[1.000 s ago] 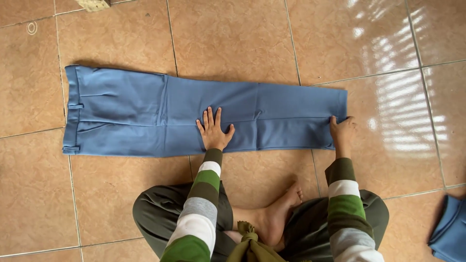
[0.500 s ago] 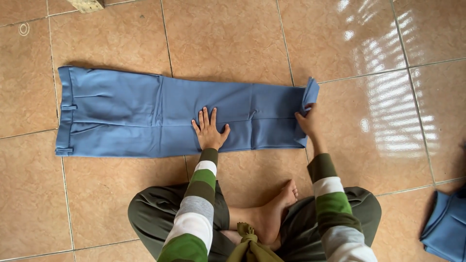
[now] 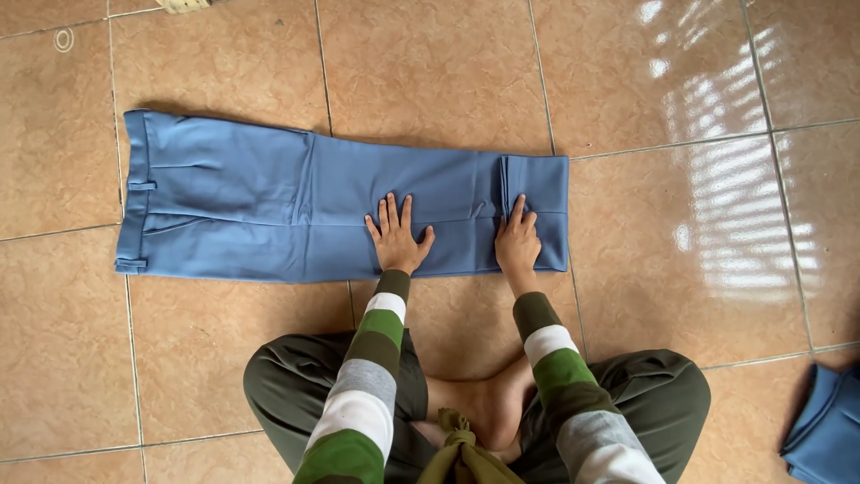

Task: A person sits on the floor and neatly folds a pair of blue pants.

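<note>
A pair of blue trousers (image 3: 269, 202) lies flat across the tiled floor, waistband at the left. Its hem end at the right is folded over leftward into a short flap (image 3: 536, 193). My left hand (image 3: 397, 235) rests palm down with fingers spread on the middle of the trouser legs. My right hand (image 3: 518, 242) presses flat on the folded flap near its left edge. Neither hand grips the cloth. Both arms wear green, grey and white striped sleeves.
I sit cross-legged in dark green trousers (image 3: 305, 394), a bare foot (image 3: 488, 408) between my knees. Another blue garment (image 3: 829, 430) lies at the bottom right corner. A pale object (image 3: 184, 4) shows at the top edge. The floor is glossy tan tile.
My right hand carried the hem end of the trousers up and over to the left, laid it down as a fold, and now presses it flat. My left hand stayed in place.
</note>
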